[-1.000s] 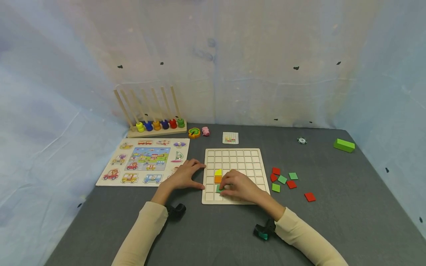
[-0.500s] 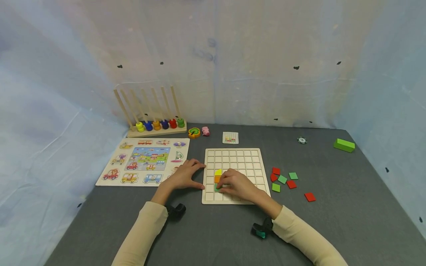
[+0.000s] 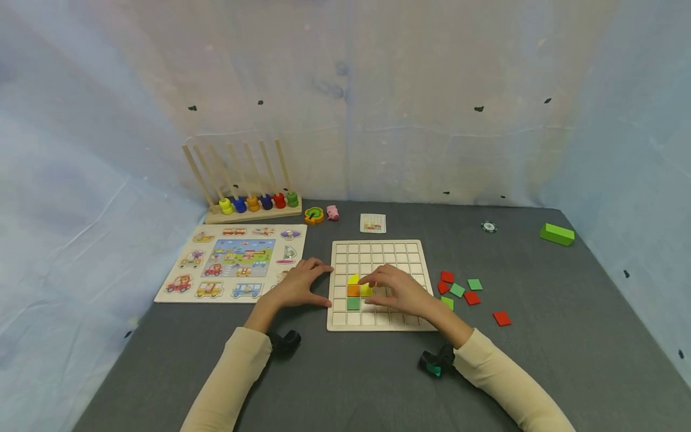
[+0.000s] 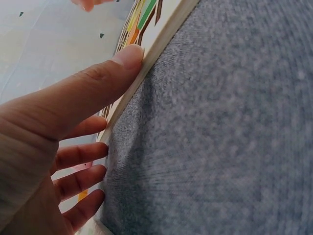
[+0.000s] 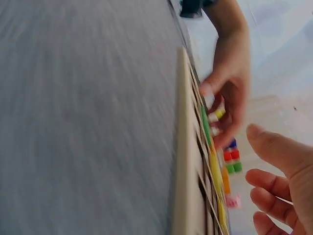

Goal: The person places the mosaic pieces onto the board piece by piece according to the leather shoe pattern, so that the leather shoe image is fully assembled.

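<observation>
A wooden grid board [image 3: 340, 321] lies on the dark table. My left hand [image 3: 299, 285] rests at its left edge, the thumb [image 4: 128, 58] touching the rim and the fingers spread apart. Set in the grid are a green square tile [image 3: 353, 304], an orange tile [image 3: 353, 291] above it, a yellow tile [image 3: 353, 279] above that, and another yellow tile [image 3: 366, 291] right of the orange one. Over the board hovers my right hand [image 3: 398, 291], thumb and index finger parted with nothing between them. It hides part of the grid.
Loose red tiles [image 3: 502, 318] and green tiles [image 3: 474, 284] lie right of the board. Behind it is a small pattern card [image 3: 373, 223]. A picture puzzle [image 3: 232, 258] and a peg stacker [image 3: 254, 216] stand left. A green block [image 3: 558, 234] and a chip [image 3: 489, 227] sit far right.
My right hand has slid the green tile slightly left into its cell below the orange one, let go of it, and lifted away to the right. The left hand stays put.
</observation>
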`<state>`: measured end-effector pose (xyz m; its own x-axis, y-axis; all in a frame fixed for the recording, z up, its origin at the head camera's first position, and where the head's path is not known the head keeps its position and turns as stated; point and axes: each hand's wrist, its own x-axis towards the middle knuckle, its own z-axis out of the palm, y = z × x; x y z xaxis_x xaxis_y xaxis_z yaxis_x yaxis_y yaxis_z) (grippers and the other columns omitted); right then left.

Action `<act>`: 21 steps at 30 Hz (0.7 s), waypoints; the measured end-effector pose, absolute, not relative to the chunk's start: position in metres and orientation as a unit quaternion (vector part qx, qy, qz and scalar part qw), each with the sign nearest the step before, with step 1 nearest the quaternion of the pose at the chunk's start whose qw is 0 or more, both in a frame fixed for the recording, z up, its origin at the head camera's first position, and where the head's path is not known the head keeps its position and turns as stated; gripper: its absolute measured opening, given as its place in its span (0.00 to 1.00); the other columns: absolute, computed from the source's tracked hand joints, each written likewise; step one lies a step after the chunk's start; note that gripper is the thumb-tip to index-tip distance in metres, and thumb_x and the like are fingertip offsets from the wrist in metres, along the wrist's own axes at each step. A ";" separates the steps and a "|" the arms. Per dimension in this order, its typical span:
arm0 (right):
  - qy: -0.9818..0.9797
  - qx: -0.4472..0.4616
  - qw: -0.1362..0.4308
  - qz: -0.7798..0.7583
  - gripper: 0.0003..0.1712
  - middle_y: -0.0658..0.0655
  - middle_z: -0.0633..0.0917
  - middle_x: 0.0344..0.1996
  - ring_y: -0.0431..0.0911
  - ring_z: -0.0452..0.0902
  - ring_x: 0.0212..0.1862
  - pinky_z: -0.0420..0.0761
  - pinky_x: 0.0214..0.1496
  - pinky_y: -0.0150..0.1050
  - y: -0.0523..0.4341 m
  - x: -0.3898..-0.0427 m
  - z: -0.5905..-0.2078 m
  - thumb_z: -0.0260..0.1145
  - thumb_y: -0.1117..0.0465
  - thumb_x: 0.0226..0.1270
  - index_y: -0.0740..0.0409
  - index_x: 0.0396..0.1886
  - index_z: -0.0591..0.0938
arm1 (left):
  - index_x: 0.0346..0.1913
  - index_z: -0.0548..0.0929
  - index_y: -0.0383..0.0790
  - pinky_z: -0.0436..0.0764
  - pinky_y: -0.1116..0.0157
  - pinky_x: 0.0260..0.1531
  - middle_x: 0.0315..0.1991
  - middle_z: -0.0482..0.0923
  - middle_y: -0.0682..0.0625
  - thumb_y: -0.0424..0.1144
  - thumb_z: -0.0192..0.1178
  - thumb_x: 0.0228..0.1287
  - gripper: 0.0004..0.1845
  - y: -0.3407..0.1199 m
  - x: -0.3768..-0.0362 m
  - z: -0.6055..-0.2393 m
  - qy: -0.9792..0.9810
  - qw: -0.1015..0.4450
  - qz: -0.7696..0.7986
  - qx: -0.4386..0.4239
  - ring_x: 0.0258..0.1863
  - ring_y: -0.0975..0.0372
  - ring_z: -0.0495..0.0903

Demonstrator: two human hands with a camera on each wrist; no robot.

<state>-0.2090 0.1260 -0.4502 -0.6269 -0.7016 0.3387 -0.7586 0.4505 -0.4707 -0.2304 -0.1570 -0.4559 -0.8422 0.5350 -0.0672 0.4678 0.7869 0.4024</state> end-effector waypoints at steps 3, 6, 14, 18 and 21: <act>-0.853 0.414 0.035 0.317 0.22 0.54 0.81 0.40 0.47 0.75 0.41 0.75 0.41 0.43 0.143 -0.212 -0.444 0.69 0.54 0.58 0.56 0.52 0.80 | 0.64 0.70 0.48 0.66 0.51 0.56 0.57 0.66 0.48 0.62 0.69 0.44 0.43 -0.157 -0.230 -0.456 0.941 0.088 0.189 0.267 0.56 0.54 0.65; -0.849 0.410 0.027 0.333 0.23 0.56 0.81 0.43 0.51 0.75 0.41 0.76 0.41 0.47 0.163 -0.214 -0.439 0.70 0.56 0.57 0.58 0.52 0.80 | 0.64 0.70 0.48 0.66 0.52 0.56 0.57 0.66 0.48 0.62 0.69 0.44 0.43 -0.157 -0.230 -0.456 0.941 0.087 0.189 0.268 0.55 0.54 0.65; -0.860 0.403 0.063 0.307 0.22 0.57 0.80 0.44 0.51 0.76 0.42 0.76 0.39 0.48 0.215 -0.217 -0.435 0.72 0.62 0.54 0.61 0.50 0.81 | 0.64 0.70 0.49 0.66 0.52 0.56 0.57 0.66 0.47 0.62 0.69 0.44 0.43 -0.157 -0.231 -0.456 0.940 0.086 0.188 0.272 0.55 0.54 0.65; -0.870 0.378 0.068 0.311 0.21 0.58 0.80 0.43 0.52 0.77 0.41 0.77 0.39 0.49 0.237 -0.219 -0.437 0.72 0.66 0.52 0.62 0.48 0.81 | 0.64 0.70 0.49 0.66 0.52 0.56 0.57 0.66 0.48 0.62 0.69 0.44 0.43 -0.157 -0.231 -0.456 0.940 0.085 0.188 0.272 0.55 0.54 0.65; -0.876 0.361 0.067 0.312 0.21 0.59 0.80 0.42 0.53 0.77 0.40 0.77 0.38 0.50 0.251 -0.221 -0.439 0.72 0.67 0.52 0.62 0.48 0.81 | 0.64 0.70 0.49 0.66 0.52 0.56 0.57 0.66 0.48 0.62 0.69 0.44 0.43 -0.157 -0.231 -0.456 0.940 0.085 0.187 0.271 0.55 0.54 0.65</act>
